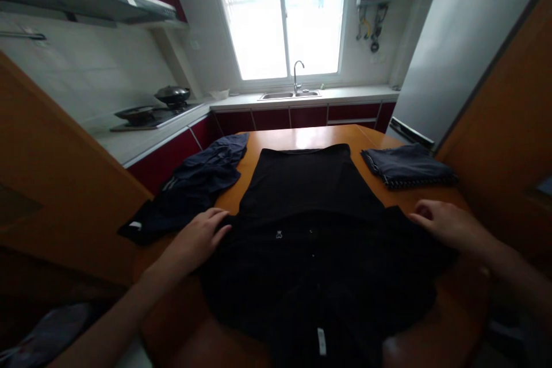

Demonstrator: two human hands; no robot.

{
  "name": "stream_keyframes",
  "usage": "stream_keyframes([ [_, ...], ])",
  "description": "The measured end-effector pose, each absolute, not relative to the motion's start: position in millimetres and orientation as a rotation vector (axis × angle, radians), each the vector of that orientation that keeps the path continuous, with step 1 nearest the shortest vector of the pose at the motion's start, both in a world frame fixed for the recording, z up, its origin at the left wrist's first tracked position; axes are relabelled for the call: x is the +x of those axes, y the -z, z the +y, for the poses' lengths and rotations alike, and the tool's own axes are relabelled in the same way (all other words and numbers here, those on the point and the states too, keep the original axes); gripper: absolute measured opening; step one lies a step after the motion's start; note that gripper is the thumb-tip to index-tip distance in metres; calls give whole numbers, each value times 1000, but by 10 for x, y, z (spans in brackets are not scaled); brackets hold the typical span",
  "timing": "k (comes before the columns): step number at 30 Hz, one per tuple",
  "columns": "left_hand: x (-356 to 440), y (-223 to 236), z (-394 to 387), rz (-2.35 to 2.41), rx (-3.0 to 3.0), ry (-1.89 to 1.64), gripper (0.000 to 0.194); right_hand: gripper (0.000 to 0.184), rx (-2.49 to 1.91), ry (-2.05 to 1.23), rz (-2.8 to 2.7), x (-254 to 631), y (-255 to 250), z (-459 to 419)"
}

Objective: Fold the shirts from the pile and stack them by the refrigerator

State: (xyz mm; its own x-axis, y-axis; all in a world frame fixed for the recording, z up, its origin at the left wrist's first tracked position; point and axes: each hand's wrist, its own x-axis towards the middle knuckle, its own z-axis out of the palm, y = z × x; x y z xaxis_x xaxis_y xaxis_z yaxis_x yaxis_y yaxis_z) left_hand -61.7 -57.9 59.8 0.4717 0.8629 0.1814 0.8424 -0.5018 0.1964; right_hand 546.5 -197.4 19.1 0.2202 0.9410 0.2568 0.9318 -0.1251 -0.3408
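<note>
A black short-sleeved shirt (310, 184) lies spread over the table, its hem toward the window and its neck end toward me. A small pale logo, tiny button-like dots and a white label show on it. At the left sleeve, my left hand (204, 236) has its thumb and fingers closed around the edge of the cloth. My right hand (446, 224) is at the right sleeve, fingers curled and thumb against the fabric. The near end of the shirt is dark and hard to make out.
Under the shirt is an orange wooden table (297, 137). A crumpled dark garment (198, 181) lies at its left, a folded dark garment (409, 165) at its right. Beyond stand a counter with a sink (278, 95), a stove with pans (172, 95) and a fridge (448, 40).
</note>
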Motion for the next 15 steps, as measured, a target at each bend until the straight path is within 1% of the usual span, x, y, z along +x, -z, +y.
stream_keyframes([
  [2, -196, -616, -489, 1373, 2640, -401, 56, 32, -1897, -92, -1897, 5087, -343, -1698],
  [4, 108, -543, -396, 1250, 2663, -353, 62, 44, -1687, -54, -2051, 4763, -365, -1491],
  [6, 230, -411, -305, 1161, 2708, -224, 64, 56, -1625, -100, -2228, 4573, -293, -1385],
  [8, 187, -284, -192, 1106, 2755, -80, 66, 62, -1655, -199, -2347, 4527, -226, -1344],
  [10, 59, -221, -9, 1092, 2770, 6, 67, 59, -1728, -281, -2338, 4584, -248, -1283],
  [13, -84, -293, 491, 1184, 2717, -25, 71, 41, -1832, -280, -2191, 4751, -467, -969],
  [15, -73, -413, 967, 1284, 2692, -144, 73, 29, -1898, -207, -2104, 4869, -649, -571],
])
